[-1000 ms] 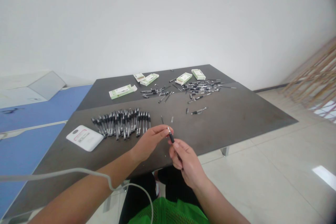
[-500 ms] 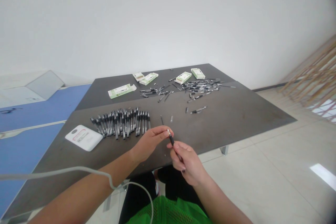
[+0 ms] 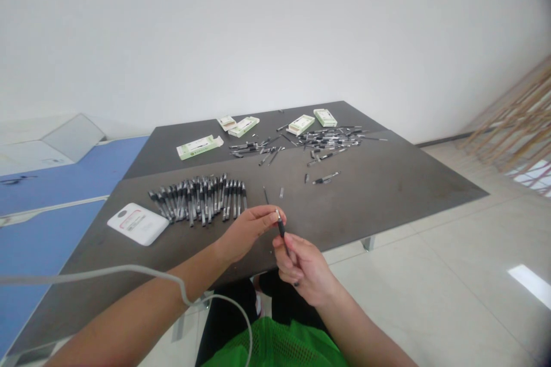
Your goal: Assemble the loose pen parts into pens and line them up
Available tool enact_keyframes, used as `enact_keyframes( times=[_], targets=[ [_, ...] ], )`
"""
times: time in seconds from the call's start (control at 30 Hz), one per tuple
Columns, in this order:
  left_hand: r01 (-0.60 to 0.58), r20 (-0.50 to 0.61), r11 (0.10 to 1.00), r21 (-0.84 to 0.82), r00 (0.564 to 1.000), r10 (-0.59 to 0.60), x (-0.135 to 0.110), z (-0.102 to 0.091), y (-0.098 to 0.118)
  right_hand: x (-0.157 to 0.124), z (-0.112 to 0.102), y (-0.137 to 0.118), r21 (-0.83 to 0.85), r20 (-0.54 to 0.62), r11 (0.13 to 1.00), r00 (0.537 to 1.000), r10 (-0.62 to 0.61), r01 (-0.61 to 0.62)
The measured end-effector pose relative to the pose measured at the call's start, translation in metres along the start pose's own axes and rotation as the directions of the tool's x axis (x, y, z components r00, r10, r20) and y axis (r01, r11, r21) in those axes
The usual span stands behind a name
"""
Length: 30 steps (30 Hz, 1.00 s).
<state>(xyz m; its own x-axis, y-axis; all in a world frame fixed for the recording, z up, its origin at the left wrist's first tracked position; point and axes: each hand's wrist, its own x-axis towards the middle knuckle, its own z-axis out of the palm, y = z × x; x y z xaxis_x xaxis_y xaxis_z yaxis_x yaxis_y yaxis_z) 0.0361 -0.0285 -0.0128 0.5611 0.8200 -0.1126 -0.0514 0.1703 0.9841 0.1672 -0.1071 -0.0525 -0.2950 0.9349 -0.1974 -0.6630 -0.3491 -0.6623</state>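
We judge the work partway along: a tight row of black-gripped clear plastic pens [image 3: 204,200] already lies side by side on the dark grey counter [image 3: 365,183], while a loose heap of black and clear pen parts [image 3: 331,140] remains farther back. One slim pen with a black rubber grip [image 3: 281,227] is between our hands, above the counter's near edge. Our left hand [image 3: 241,234] has its fingers pinched at the tip; our right hand [image 3: 306,270] curls its fingers closed around the barrel.
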Motion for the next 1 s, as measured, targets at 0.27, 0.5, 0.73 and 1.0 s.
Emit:
enact_keyframes(
  times=[0.27,0.5,0.73,1.0],
  targets=[
    [0.031,0.032,0.999,-0.027,0.999,-0.030,0.000,0.004,-0.006,0.001,-0.009,0.002,0.165,0.072,0.983,0.995,0.069,-0.080],
    [0.048,0.025,0.998,-0.038,0.999,-0.047,0.002,0.007,-0.010,0.000,-0.009,0.006,0.042,-0.063,0.999,0.998,-0.030,0.032],
    [0.065,-0.004,0.998,-0.016,0.998,-0.065,0.002,0.007,-0.015,0.004,-0.011,0.006,0.047,-0.078,0.998,0.996,-0.043,0.047],
    [0.073,0.023,0.997,0.003,0.997,-0.073,0.007,0.011,-0.014,0.002,-0.019,0.004,0.191,0.027,0.978,0.997,0.079,-0.083]
  ],
)
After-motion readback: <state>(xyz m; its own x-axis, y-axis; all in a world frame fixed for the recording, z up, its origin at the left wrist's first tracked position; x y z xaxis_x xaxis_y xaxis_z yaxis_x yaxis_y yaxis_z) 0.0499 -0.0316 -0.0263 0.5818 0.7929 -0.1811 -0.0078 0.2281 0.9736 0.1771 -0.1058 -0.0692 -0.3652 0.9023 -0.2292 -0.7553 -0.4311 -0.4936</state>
